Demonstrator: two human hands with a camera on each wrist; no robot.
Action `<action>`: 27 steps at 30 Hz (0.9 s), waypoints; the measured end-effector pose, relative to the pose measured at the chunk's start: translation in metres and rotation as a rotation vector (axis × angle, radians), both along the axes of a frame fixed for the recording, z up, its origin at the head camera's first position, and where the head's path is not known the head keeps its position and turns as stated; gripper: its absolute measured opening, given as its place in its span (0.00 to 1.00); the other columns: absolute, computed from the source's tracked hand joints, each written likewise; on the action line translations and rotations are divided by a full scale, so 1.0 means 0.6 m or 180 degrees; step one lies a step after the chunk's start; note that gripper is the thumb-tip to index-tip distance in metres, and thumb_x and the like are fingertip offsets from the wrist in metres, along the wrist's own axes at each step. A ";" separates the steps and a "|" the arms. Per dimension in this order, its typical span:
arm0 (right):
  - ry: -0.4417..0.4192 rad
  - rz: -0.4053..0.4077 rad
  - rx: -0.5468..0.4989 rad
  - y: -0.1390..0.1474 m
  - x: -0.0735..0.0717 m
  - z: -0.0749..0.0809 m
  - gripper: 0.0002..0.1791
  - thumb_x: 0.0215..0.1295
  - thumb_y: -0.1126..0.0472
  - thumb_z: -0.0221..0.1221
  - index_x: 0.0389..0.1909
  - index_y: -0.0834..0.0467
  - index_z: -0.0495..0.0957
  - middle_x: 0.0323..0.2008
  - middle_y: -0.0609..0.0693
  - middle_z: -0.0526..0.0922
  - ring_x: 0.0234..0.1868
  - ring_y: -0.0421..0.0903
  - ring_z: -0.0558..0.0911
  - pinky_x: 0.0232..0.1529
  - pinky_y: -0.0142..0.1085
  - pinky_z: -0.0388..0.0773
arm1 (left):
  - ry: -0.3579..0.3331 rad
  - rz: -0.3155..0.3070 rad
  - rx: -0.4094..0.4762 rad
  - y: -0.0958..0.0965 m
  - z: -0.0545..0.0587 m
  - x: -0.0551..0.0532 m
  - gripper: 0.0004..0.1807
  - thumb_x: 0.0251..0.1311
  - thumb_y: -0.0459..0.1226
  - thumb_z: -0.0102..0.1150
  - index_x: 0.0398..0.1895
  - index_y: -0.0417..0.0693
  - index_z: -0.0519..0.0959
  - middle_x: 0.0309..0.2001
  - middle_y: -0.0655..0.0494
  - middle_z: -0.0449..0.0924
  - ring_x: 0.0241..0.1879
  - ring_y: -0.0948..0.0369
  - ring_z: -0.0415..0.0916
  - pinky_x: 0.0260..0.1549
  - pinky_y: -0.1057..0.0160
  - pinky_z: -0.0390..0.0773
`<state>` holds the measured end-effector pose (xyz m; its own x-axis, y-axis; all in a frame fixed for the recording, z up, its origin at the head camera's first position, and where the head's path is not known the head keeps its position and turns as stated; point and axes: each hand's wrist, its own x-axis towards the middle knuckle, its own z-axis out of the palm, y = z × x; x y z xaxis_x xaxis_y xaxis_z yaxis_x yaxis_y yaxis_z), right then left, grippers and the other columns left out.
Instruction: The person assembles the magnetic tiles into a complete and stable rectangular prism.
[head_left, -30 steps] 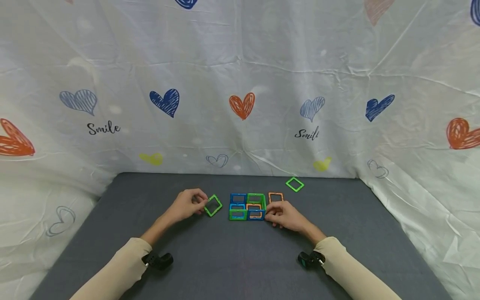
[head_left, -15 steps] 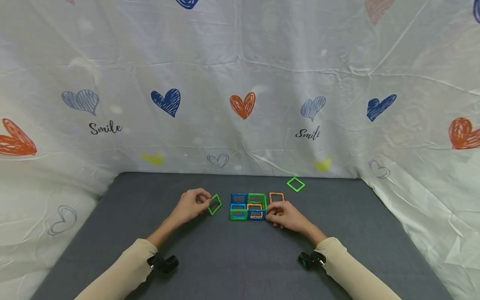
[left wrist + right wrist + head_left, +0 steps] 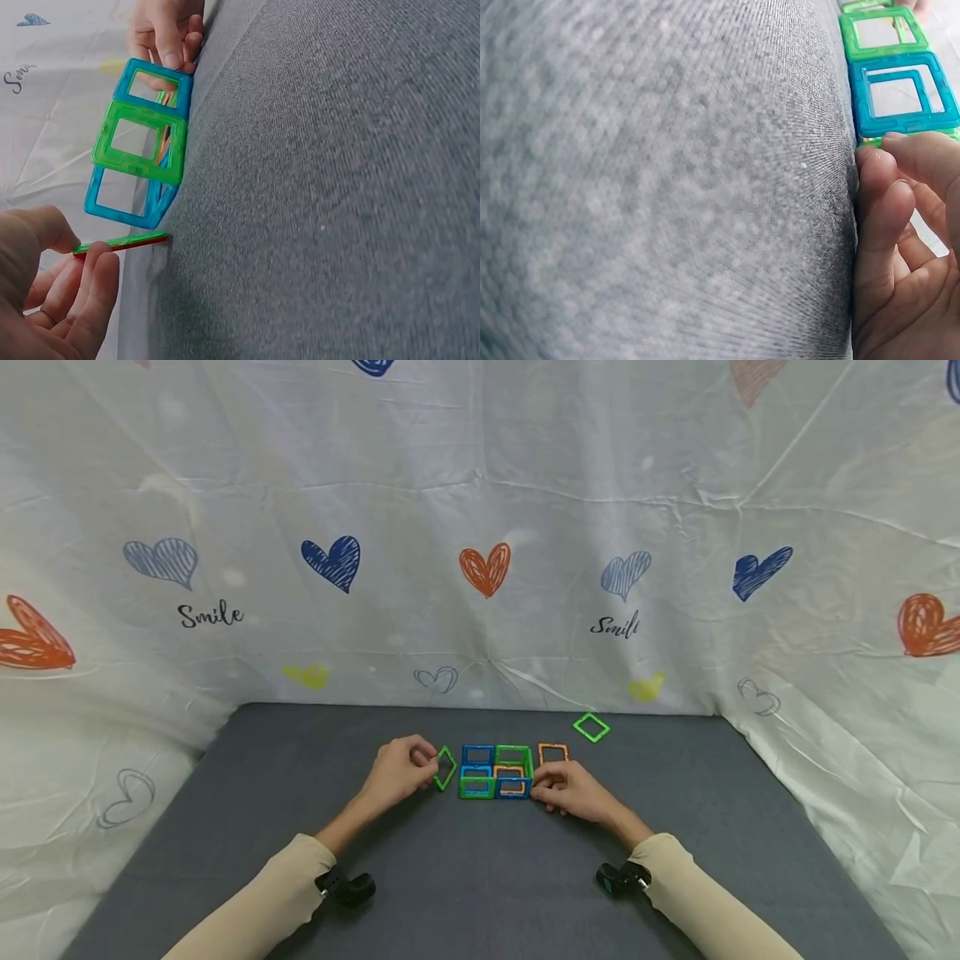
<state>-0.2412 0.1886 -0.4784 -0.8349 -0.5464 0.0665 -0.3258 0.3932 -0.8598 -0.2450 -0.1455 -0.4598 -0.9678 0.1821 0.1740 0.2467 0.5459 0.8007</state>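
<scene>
My left hand (image 3: 405, 768) pinches a green square magnetic tile (image 3: 446, 768) between thumb and fingers. The tile stands on edge just left of a magnetic-tile structure (image 3: 495, 783) and apart from it. Upright blue and green tiles form the structure's front, with blue, green and orange frames behind. In the left wrist view, the held tile (image 3: 124, 244) appears edge-on, its lower end at the cloth. At the structure's right end, my right hand (image 3: 572, 792) grips the side by the front corner. Up close, its fingertips (image 3: 881, 169) meet the green edge beside the blue front tile (image 3: 900, 94).
An orange square tile (image 3: 553, 752) lies just behind my right hand. Farther back, a loose green tile (image 3: 592, 727) lies near the table's rear edge. Dark grey cloth covers the table (image 3: 480, 877), and a white heart-printed curtain (image 3: 555, 568) hangs behind it.
My left hand has moved right with the green tile, nearer the structure, and the tile has turned from facing the camera to more edge-on. The right hand stays in place.
</scene>
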 end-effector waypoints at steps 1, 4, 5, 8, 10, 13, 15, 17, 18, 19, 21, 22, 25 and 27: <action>0.0006 -0.0001 -0.0001 0.000 0.000 0.001 0.07 0.70 0.67 0.64 0.45 0.64 0.84 0.33 0.55 0.86 0.27 0.52 0.83 0.21 0.36 0.77 | -0.0002 0.0010 -0.0006 0.002 0.000 0.000 0.03 0.63 0.31 0.67 0.39 0.43 0.84 0.23 0.61 0.81 0.21 0.62 0.80 0.20 0.59 0.78; 0.0017 0.0008 0.0002 0.000 0.000 0.001 0.07 0.70 0.66 0.64 0.45 0.64 0.84 0.33 0.55 0.86 0.27 0.52 0.83 0.21 0.36 0.78 | -0.0025 0.0045 -0.0022 0.006 -0.001 0.001 0.03 0.63 0.31 0.67 0.39 0.43 0.84 0.22 0.61 0.82 0.21 0.62 0.80 0.20 0.60 0.78; 0.0018 0.0014 -0.0002 0.001 -0.001 0.001 0.07 0.70 0.66 0.64 0.45 0.64 0.84 0.33 0.55 0.86 0.27 0.52 0.83 0.21 0.36 0.78 | -0.0035 0.0058 -0.0017 0.007 -0.002 0.001 0.03 0.63 0.31 0.67 0.39 0.43 0.84 0.22 0.61 0.82 0.21 0.62 0.80 0.20 0.60 0.79; 0.0008 0.0024 -0.0015 0.002 -0.001 -0.002 0.07 0.71 0.67 0.64 0.46 0.63 0.84 0.34 0.55 0.86 0.27 0.51 0.83 0.21 0.36 0.78 | -0.0066 0.0084 -0.0005 0.011 -0.003 0.002 0.03 0.63 0.31 0.67 0.39 0.43 0.84 0.22 0.62 0.82 0.20 0.62 0.80 0.20 0.60 0.79; 0.0002 0.0025 -0.0022 0.003 -0.003 -0.004 0.07 0.71 0.67 0.64 0.46 0.63 0.84 0.34 0.55 0.86 0.27 0.52 0.83 0.21 0.36 0.78 | -0.0064 0.0080 0.0008 0.014 -0.003 0.003 0.03 0.63 0.31 0.66 0.38 0.43 0.83 0.22 0.62 0.82 0.20 0.62 0.80 0.20 0.60 0.79; 0.0015 0.0014 -0.0007 0.003 -0.004 -0.007 0.07 0.71 0.67 0.63 0.46 0.64 0.83 0.34 0.55 0.86 0.27 0.52 0.83 0.21 0.36 0.77 | -0.0093 0.0041 0.0068 0.018 -0.002 0.005 0.03 0.63 0.30 0.66 0.38 0.42 0.83 0.22 0.61 0.82 0.20 0.61 0.80 0.20 0.60 0.80; 0.0031 0.0004 0.0014 0.002 -0.003 -0.007 0.07 0.71 0.68 0.63 0.46 0.65 0.83 0.34 0.56 0.86 0.27 0.53 0.83 0.21 0.35 0.77 | -0.0148 -0.0008 0.0136 0.021 -0.001 0.006 0.03 0.63 0.30 0.65 0.39 0.41 0.83 0.23 0.59 0.82 0.20 0.60 0.81 0.21 0.59 0.81; 0.0043 -0.0003 0.0021 -0.001 0.000 -0.003 0.06 0.71 0.70 0.62 0.45 0.67 0.83 0.34 0.58 0.86 0.26 0.55 0.82 0.21 0.35 0.77 | -0.0240 -0.0057 0.0218 0.023 -0.001 0.006 0.04 0.64 0.30 0.64 0.40 0.40 0.83 0.24 0.56 0.83 0.20 0.59 0.81 0.22 0.59 0.82; 0.0037 -0.0001 0.0015 -0.002 0.002 0.001 0.06 0.70 0.71 0.62 0.45 0.67 0.83 0.33 0.60 0.85 0.26 0.56 0.82 0.21 0.35 0.77 | -0.0286 -0.0078 0.0252 0.024 -0.002 0.005 0.04 0.65 0.30 0.64 0.41 0.40 0.83 0.25 0.55 0.83 0.21 0.59 0.82 0.23 0.59 0.83; 0.0026 0.0000 0.0004 -0.004 0.006 0.007 0.06 0.70 0.72 0.62 0.45 0.68 0.82 0.33 0.61 0.85 0.26 0.57 0.82 0.21 0.35 0.77 | -0.0336 -0.0095 0.0295 0.025 -0.003 0.005 0.04 0.65 0.30 0.64 0.41 0.39 0.82 0.26 0.53 0.83 0.21 0.58 0.82 0.23 0.59 0.83; -0.0002 0.0010 -0.0026 -0.008 0.013 0.021 0.06 0.70 0.73 0.61 0.44 0.70 0.82 0.33 0.62 0.85 0.27 0.59 0.82 0.21 0.35 0.77 | -0.0425 -0.0132 0.0372 0.027 -0.004 0.003 0.05 0.66 0.30 0.63 0.42 0.38 0.82 0.27 0.51 0.84 0.22 0.57 0.83 0.24 0.59 0.84; -0.0014 0.0014 -0.0035 -0.010 0.016 0.028 0.06 0.69 0.73 0.62 0.44 0.70 0.82 0.33 0.63 0.85 0.27 0.59 0.82 0.21 0.35 0.77 | -0.0461 -0.0147 0.0397 0.029 -0.005 0.003 0.05 0.67 0.30 0.62 0.43 0.38 0.82 0.28 0.51 0.84 0.23 0.57 0.83 0.24 0.59 0.84; -0.0020 0.0031 -0.0059 -0.012 0.024 0.043 0.06 0.69 0.73 0.61 0.44 0.71 0.82 0.33 0.63 0.85 0.27 0.59 0.82 0.21 0.36 0.77 | -0.0528 -0.0181 0.0456 0.034 -0.006 0.001 0.06 0.67 0.31 0.61 0.43 0.37 0.81 0.29 0.51 0.85 0.24 0.55 0.84 0.24 0.58 0.85; -0.0021 0.0035 -0.0060 -0.013 0.026 0.047 0.06 0.69 0.73 0.61 0.44 0.70 0.82 0.33 0.63 0.85 0.27 0.59 0.82 0.22 0.36 0.77 | -0.0556 -0.0184 0.0459 0.037 -0.004 0.001 0.06 0.67 0.31 0.61 0.43 0.37 0.81 0.29 0.52 0.85 0.24 0.55 0.84 0.24 0.57 0.85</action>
